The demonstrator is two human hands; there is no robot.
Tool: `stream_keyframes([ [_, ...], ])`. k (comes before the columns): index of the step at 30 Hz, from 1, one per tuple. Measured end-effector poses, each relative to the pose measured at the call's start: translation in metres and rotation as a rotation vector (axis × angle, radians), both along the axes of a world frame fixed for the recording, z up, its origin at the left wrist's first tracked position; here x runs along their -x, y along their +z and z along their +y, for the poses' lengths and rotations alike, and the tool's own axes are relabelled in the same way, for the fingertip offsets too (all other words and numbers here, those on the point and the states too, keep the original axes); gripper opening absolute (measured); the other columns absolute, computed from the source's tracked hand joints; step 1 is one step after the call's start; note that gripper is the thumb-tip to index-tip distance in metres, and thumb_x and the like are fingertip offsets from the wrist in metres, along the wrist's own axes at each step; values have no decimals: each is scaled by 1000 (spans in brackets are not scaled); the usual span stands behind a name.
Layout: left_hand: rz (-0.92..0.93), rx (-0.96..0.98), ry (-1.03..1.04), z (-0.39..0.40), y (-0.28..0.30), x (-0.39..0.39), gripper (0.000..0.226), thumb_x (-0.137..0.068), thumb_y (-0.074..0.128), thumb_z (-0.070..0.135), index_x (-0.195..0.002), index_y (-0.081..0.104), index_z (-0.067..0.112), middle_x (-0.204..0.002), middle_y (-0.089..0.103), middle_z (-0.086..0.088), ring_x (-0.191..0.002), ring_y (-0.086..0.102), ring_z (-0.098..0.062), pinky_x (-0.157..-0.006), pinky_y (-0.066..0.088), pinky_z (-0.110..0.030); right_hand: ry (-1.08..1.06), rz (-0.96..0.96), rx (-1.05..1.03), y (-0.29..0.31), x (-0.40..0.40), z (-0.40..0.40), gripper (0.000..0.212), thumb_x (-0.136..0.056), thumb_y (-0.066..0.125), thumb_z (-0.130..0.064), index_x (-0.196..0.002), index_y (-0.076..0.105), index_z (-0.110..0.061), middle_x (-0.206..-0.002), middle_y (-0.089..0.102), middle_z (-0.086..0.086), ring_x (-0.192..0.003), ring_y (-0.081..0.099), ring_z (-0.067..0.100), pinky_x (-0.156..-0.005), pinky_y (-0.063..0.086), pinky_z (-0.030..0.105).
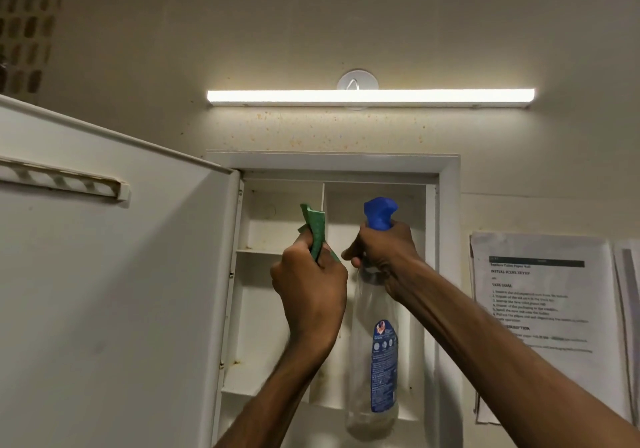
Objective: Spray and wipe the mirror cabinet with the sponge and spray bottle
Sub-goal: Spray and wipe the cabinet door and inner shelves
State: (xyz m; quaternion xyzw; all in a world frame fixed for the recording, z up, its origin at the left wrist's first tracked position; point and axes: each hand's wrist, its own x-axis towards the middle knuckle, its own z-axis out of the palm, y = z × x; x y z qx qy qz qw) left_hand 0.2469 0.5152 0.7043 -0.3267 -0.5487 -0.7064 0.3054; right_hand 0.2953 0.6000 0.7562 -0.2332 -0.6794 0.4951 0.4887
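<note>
Green, soft sponge [316, 233] sat crumpled in the left hand [309, 288], likely light and easily squeezed. The right hand [382, 252] gripped the clear plastic spray bottle [375, 343] by its neck below the blue trigger head [380, 213], before the open white mirror cabinet [332, 165]; it looked nearly empty, probably light.

Both arms reach upward, left hand [310, 290] fisted, right hand [384, 253] clenched, close together.

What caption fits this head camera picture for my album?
Left hand grips a green sponge, right hand aims a spray bottle into the open cabinet.
</note>
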Motion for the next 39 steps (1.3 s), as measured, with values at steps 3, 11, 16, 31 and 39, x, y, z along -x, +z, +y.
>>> stream_keyframes([
  [3, 22, 22, 30, 3, 1, 1, 16, -90, 57, 10, -99, 69, 10, -71, 64, 3, -62, 59, -9, -58, 42, -6, -60, -17, 9, -1, 2, 0, 25, -74, 62, 1, -97, 54, -1, -78, 66, 21, -47, 55, 17, -48, 46, 24],
  [11, 183, 122, 143, 15, 11, -7, 45, -89, 52, 5, -133, 53, 13, -98, 72, -13, -77, 68, -23, -76, 56, -29, -52, -75, -39, -8, -15, -5, 11, -78, 62, -5, -85, 54, -10, -59, 57, 5, -44, 55, 13, -38, 43, 19],
  [16, 350, 312, 276, 42, 20, 4, 60, -88, 53, 0, -144, 33, 5, -142, 47, -17, -93, 68, -31, -82, 57, -36, 28, -8, 101, -25, -49, 2, 3, -85, 62, -4, -86, 59, -6, -67, 74, 11, -52, 61, 15, -62, 56, 34],
  [31, 476, 563, 450, 104, 30, 41, 57, -88, 58, 2, -141, 39, 6, -147, 38, -21, -138, 33, -36, -112, 30, -42, 187, -1, 128, -70, -92, 8, 20, -84, 62, 4, -99, 59, -9, -50, 67, -2, -67, 67, 25, -60, 52, 33],
  [39, 620, 649, 474, 100, 48, 44, 41, -86, 60, 12, -127, 54, 10, -119, 62, -12, -112, 52, -27, -104, 37, -39, 194, 8, 143, -74, -67, 12, 25, -82, 60, 5, -102, 59, -9, -55, 66, -2, -69, 69, 24, -62, 54, 33],
])
